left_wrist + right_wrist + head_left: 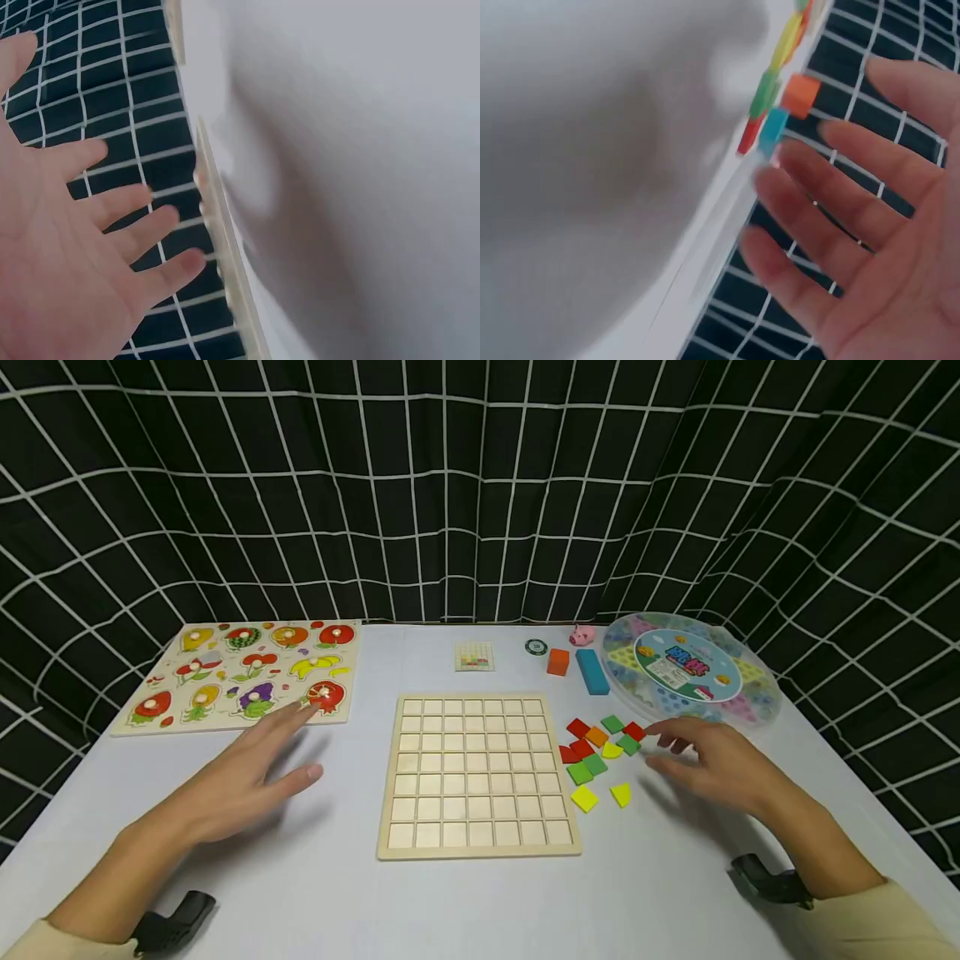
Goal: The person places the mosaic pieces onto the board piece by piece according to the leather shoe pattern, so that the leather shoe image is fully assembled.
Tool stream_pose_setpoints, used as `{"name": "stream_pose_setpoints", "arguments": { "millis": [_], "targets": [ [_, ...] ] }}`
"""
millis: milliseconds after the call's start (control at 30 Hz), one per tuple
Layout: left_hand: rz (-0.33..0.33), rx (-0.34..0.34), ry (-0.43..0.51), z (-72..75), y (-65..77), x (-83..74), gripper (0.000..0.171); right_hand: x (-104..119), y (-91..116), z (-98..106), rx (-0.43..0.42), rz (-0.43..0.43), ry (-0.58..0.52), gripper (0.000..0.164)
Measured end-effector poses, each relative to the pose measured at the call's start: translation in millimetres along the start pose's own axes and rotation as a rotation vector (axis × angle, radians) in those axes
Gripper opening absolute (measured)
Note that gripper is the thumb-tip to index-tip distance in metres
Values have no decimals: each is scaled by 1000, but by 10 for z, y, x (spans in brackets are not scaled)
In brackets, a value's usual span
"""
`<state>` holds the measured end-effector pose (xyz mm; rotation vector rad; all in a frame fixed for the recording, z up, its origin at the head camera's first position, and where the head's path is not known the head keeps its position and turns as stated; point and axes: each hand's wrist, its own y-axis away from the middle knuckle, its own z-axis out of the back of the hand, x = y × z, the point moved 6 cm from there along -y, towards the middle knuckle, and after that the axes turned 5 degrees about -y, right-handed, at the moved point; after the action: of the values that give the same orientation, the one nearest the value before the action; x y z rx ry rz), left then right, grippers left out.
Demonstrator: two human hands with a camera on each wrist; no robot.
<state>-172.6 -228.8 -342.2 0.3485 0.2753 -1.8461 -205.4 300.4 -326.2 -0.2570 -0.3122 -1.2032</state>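
Observation:
My left hand [243,777] hovers over the table left of the wooden grid board [480,777], fingers extended and spread, holding nothing. Its fingertips overlap the lower edge of the fruit puzzle board [247,672] in the head view. To the right, my right hand [712,762] hovers with loosely bent fingers and holds nothing. Its fingertips are close to a red tile [633,731] and a green tile [627,744]. Several flat red, orange, green and yellow tiles lie scattered between that hand and the grid board, among them a yellow quarter-round tile [621,794].
A round clear bead case [757,693] stands at the back right. Near it are a blue block [592,672], an orange cube [558,662], a pink pig figure [582,635], a round chip [536,647] and a small pattern card [474,656]. A black gridded curtain [465,493] hangs behind.

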Motion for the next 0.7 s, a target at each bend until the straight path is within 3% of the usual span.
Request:
{"name": "stream_pose_setpoints", "arguments": {
  "millis": [133, 267, 500, 700],
  "targets": [
    [-31, 18, 103, -92, -96, -136, 72, 136, -33, -126, 114, 21, -90, 32],
    [-60, 10, 172, -192, -243, -253, 63, 247, -41, -233, 195, 43, -137, 34],
    [-73, 60, 237, -414, -518, -397, 64, 350, -67, -359, 263, 23, -136, 30],
    [-96, 61, 235, -493, -635, -452, 69, 411, -102, -364, 273, 40, -119, 26]
  ]
}}
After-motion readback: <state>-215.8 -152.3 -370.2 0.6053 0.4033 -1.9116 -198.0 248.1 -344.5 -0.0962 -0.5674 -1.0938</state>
